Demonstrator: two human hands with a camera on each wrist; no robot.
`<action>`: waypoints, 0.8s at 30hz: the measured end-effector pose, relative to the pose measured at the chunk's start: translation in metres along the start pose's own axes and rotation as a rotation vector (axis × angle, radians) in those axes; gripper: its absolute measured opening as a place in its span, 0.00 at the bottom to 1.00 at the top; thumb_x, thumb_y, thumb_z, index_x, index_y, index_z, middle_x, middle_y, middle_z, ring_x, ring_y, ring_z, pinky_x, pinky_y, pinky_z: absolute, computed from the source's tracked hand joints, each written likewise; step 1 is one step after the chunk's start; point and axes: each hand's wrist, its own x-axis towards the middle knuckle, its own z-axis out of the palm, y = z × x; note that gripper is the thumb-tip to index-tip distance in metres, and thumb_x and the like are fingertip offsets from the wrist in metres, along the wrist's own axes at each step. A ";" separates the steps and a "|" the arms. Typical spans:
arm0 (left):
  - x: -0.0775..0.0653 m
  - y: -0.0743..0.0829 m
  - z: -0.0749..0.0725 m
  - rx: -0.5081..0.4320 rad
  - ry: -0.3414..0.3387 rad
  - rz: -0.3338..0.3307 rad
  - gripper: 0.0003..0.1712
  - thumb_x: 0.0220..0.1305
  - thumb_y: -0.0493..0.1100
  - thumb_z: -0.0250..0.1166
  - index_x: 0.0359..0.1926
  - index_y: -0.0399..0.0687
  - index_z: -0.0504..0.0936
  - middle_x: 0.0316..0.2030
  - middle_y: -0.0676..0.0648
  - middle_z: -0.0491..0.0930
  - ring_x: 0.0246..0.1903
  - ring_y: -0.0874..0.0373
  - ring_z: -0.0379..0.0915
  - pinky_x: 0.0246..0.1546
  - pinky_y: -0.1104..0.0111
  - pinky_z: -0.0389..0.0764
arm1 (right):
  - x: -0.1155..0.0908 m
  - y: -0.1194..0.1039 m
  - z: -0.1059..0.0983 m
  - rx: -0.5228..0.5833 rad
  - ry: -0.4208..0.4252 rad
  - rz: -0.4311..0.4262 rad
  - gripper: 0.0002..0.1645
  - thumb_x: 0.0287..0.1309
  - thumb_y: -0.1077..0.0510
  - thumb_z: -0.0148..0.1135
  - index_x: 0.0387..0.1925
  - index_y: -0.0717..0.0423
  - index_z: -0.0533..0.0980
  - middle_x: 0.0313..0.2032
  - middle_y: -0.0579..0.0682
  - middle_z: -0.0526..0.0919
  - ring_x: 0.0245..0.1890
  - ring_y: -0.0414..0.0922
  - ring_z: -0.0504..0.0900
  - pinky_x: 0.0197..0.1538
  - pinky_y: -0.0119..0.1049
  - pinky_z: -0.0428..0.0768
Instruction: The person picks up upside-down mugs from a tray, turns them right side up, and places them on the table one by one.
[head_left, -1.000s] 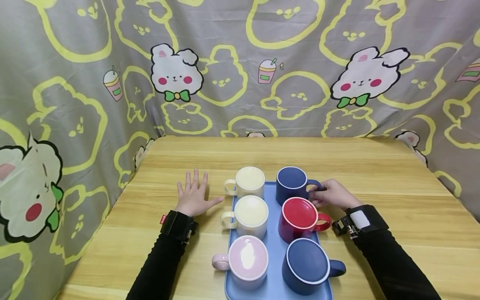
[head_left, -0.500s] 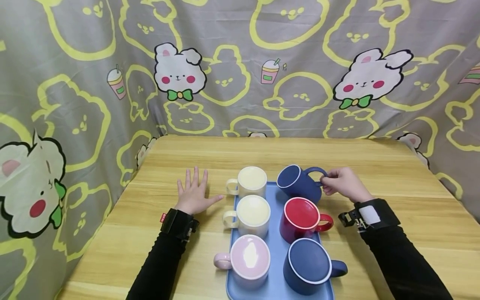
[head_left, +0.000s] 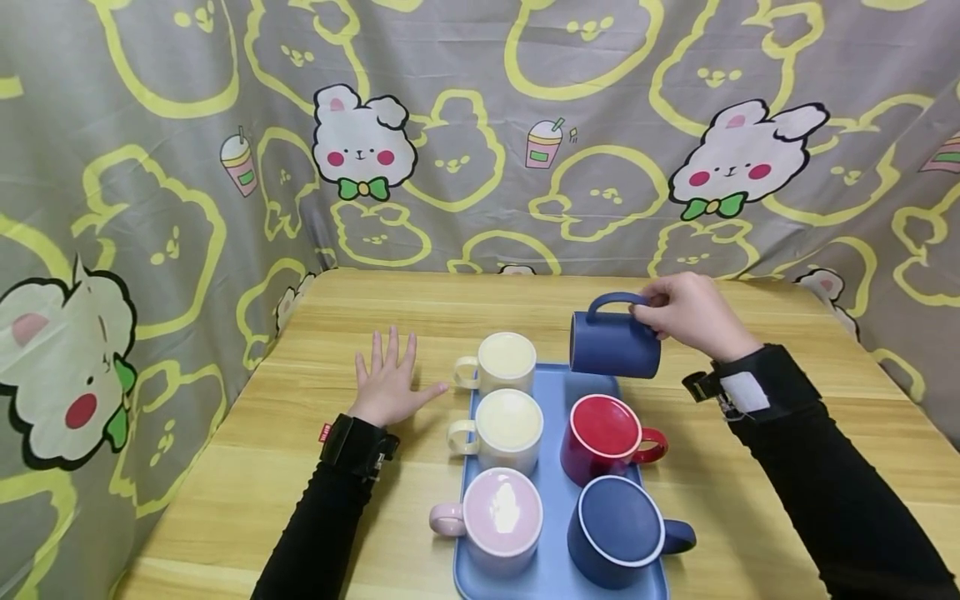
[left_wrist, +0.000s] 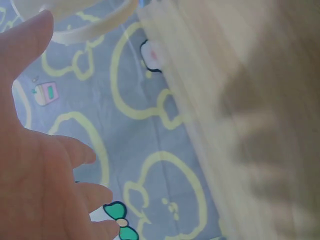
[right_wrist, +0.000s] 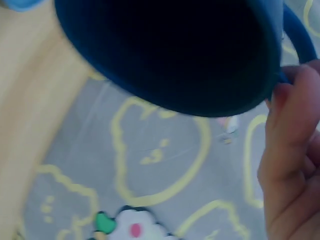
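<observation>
My right hand (head_left: 693,312) pinches the handle of a dark blue mug (head_left: 615,343) and holds it above the far right end of the blue tray (head_left: 558,500). That mug lies sideways in the air, handle on top; in the right wrist view, the dark open mouth of the mug (right_wrist: 170,50) shows beside the fingers (right_wrist: 292,125). My left hand (head_left: 387,387) rests open on the table, fingers spread, left of the two cream mugs (head_left: 508,421). On the tray's right side are a red mug (head_left: 600,437) and another blue mug (head_left: 615,533).
A pink mug (head_left: 501,521) stands at the near left of the tray, its handle jutting left. The tray mugs appear to stand bottoms up. Bare wooden table (head_left: 787,417) surrounds the tray. A patterned grey curtain (head_left: 480,167) hangs behind and at the sides.
My right hand has lifted the far blue mug off the tray by its handle, tipping it from standing to sideways. My left hand has stayed in place.
</observation>
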 end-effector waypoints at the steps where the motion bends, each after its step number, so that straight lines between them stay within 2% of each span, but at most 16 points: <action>1: 0.000 0.001 -0.001 -0.005 0.003 0.004 0.58 0.62 0.71 0.55 0.77 0.44 0.39 0.74 0.37 0.25 0.70 0.38 0.13 0.63 0.38 0.21 | 0.002 -0.005 -0.002 -0.021 -0.002 -0.018 0.11 0.57 0.63 0.64 0.37 0.71 0.80 0.26 0.56 0.81 0.22 0.45 0.82 0.26 0.35 0.83; 5: -0.002 0.010 -0.011 -0.037 0.028 0.042 0.57 0.63 0.69 0.56 0.76 0.42 0.40 0.74 0.38 0.25 0.71 0.40 0.13 0.63 0.40 0.19 | 0.007 -0.020 -0.005 -0.096 -0.026 -0.073 0.10 0.57 0.62 0.65 0.36 0.69 0.81 0.25 0.54 0.79 0.23 0.46 0.79 0.27 0.36 0.82; 8: -0.002 0.025 -0.028 -0.041 0.042 0.102 0.55 0.64 0.68 0.55 0.76 0.41 0.42 0.74 0.38 0.26 0.71 0.41 0.14 0.64 0.42 0.20 | 0.009 -0.027 -0.003 -0.129 -0.041 -0.097 0.09 0.58 0.62 0.65 0.36 0.67 0.82 0.23 0.52 0.79 0.23 0.46 0.78 0.27 0.37 0.80; 11: 0.000 0.047 -0.051 -0.050 0.048 0.201 0.52 0.66 0.67 0.55 0.76 0.41 0.45 0.74 0.39 0.28 0.72 0.44 0.17 0.66 0.44 0.22 | 0.011 -0.034 0.000 -0.146 -0.047 -0.115 0.09 0.57 0.62 0.65 0.36 0.66 0.82 0.23 0.51 0.80 0.25 0.47 0.76 0.28 0.38 0.78; 15: 0.006 0.083 -0.078 -0.098 0.019 0.383 0.46 0.69 0.62 0.55 0.76 0.42 0.49 0.75 0.41 0.34 0.73 0.48 0.23 0.70 0.50 0.28 | 0.014 -0.044 0.004 -0.166 -0.052 -0.147 0.08 0.57 0.63 0.66 0.36 0.66 0.83 0.24 0.52 0.81 0.27 0.48 0.76 0.32 0.41 0.77; 18: 0.015 0.114 -0.090 -0.160 -0.040 0.507 0.42 0.71 0.58 0.55 0.75 0.42 0.51 0.76 0.42 0.41 0.74 0.51 0.32 0.72 0.56 0.39 | 0.014 -0.051 0.007 -0.175 -0.048 -0.187 0.08 0.55 0.63 0.67 0.35 0.66 0.83 0.24 0.52 0.81 0.26 0.48 0.76 0.32 0.42 0.78; 20: 0.024 0.133 -0.093 -0.194 -0.085 0.557 0.39 0.72 0.56 0.55 0.75 0.43 0.54 0.75 0.43 0.49 0.74 0.52 0.41 0.71 0.60 0.47 | 0.014 -0.054 0.009 -0.175 -0.042 -0.219 0.07 0.55 0.64 0.68 0.34 0.66 0.83 0.23 0.51 0.81 0.25 0.48 0.75 0.31 0.41 0.77; 22: 0.033 0.148 -0.092 -0.222 -0.126 0.575 0.36 0.72 0.55 0.54 0.73 0.43 0.58 0.71 0.44 0.59 0.70 0.54 0.53 0.68 0.64 0.57 | 0.014 -0.056 0.011 -0.170 -0.033 -0.250 0.06 0.54 0.65 0.68 0.33 0.66 0.83 0.22 0.50 0.80 0.24 0.47 0.75 0.30 0.40 0.76; 24: 0.042 0.159 -0.088 -0.244 -0.157 0.578 0.29 0.73 0.54 0.54 0.68 0.43 0.68 0.61 0.45 0.73 0.61 0.57 0.68 0.60 0.69 0.68 | 0.014 -0.057 0.014 -0.169 -0.029 -0.287 0.05 0.54 0.65 0.69 0.32 0.65 0.83 0.21 0.49 0.79 0.23 0.46 0.74 0.28 0.39 0.75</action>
